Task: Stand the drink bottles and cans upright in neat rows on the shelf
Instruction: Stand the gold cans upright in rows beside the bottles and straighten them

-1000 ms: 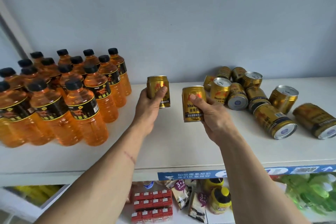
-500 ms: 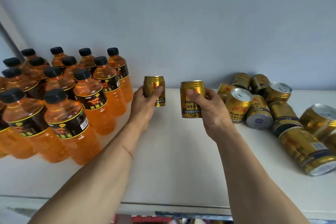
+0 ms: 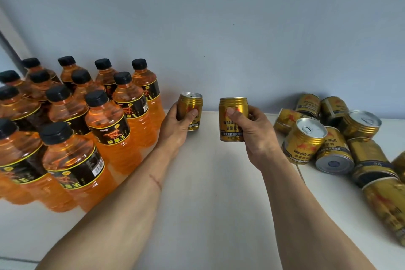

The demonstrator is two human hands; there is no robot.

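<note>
Nearest to us, 2 bare forearms reach up from the bottom edge across the pale shelf (image 3: 210, 193), the left one carrying a thin red scratch. At the near left stand orange drink bottles (image 3: 72, 153) with black caps and black labels, upright and packed in rows that run back toward the far left corner. At the near right we see gold cans (image 3: 350, 151) in a loose heap: most lie on their sides with silver ends showing, while one gold can with a silver pull-tab top (image 3: 305, 140) stands upright, tilted slightly, just beside the right wrist.

Farther in, our right hand (image 3: 255, 136) grips a gold can (image 3: 233, 119) around its body, thumb across the printed front and fingers curled behind; the can is upright and appears held just above the shelf, though we cannot tell whether its base touches. Well apart to its left, our left hand (image 3: 175, 127) grips a second gold can (image 3: 190, 110), thumb on the front and fingers wrapped round the back, the silver top facing up. This can sits near the far edge, just right of the far-right bottle (image 3: 145, 94). Beyond everything rises a plain grey-blue wall (image 3: 219, 28).
</note>
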